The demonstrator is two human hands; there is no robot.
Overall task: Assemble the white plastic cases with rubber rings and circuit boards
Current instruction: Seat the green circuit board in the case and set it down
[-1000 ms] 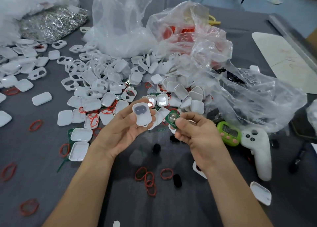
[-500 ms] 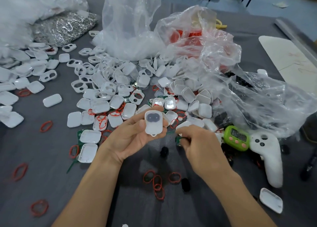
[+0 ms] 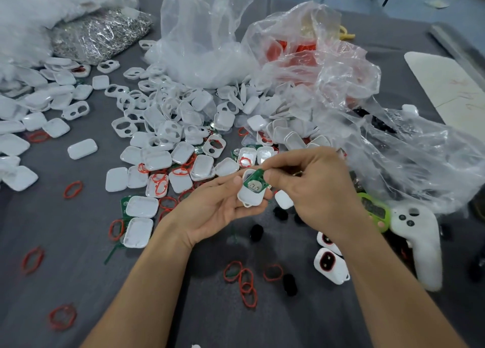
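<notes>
My left hand (image 3: pixel 215 208) holds a white plastic case half (image 3: pixel 250 196) between thumb and fingers, its hollow side up. My right hand (image 3: pixel 315 187) pinches a small green circuit board (image 3: pixel 255 182) and has it tilted into the top of that case. Two cases with red rings and dark buttons (image 3: pixel 331 265) lie under my right forearm. A heap of white case halves (image 3: pixel 168 135) covers the table behind. Loose red rubber rings (image 3: pixel 242 279) lie in front.
Clear plastic bags (image 3: pixel 341 79) are piled at the back and right, one holding red rings. A bag of metal rings (image 3: pixel 99 35) lies back left. A green timer (image 3: pixel 372 211) and a white controller (image 3: pixel 420 240) sit right. Black rubber pads (image 3: pixel 288 283) dot the grey table.
My right hand has brought the green circuit board up from the table and set it onto the case. My left hand has turned the case from its button face to its hollow side.
</notes>
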